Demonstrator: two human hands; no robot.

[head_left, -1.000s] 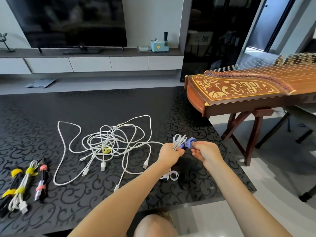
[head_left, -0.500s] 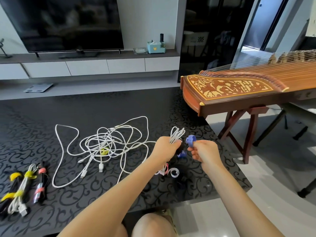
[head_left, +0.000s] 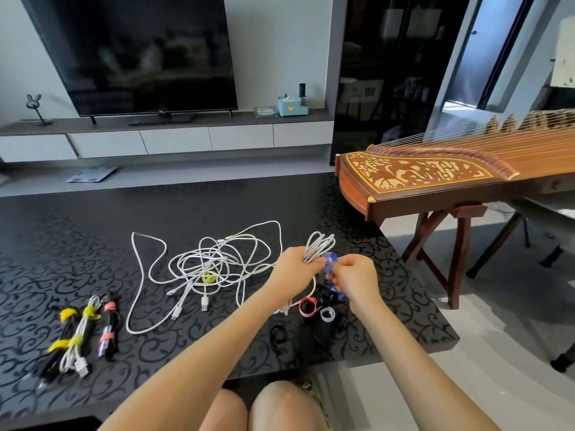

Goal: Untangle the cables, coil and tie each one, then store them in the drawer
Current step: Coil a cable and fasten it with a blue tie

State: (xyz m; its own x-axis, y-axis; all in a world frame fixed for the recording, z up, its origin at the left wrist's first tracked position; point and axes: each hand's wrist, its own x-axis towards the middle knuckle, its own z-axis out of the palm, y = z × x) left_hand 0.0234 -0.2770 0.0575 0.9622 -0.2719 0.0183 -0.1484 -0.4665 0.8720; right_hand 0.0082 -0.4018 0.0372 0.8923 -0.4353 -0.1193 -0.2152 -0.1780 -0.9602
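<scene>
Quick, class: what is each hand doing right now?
Left hand: grips the coiled white cable.
Right hand: pinches the blue tie.

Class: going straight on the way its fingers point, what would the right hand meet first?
Likely the coiled white cable in the left hand, just past the blue tie the right hand pinches.

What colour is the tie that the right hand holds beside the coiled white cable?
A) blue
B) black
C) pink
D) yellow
A: the right hand pinches a blue tie next to the coiled white cable that the left hand grips.
</scene>
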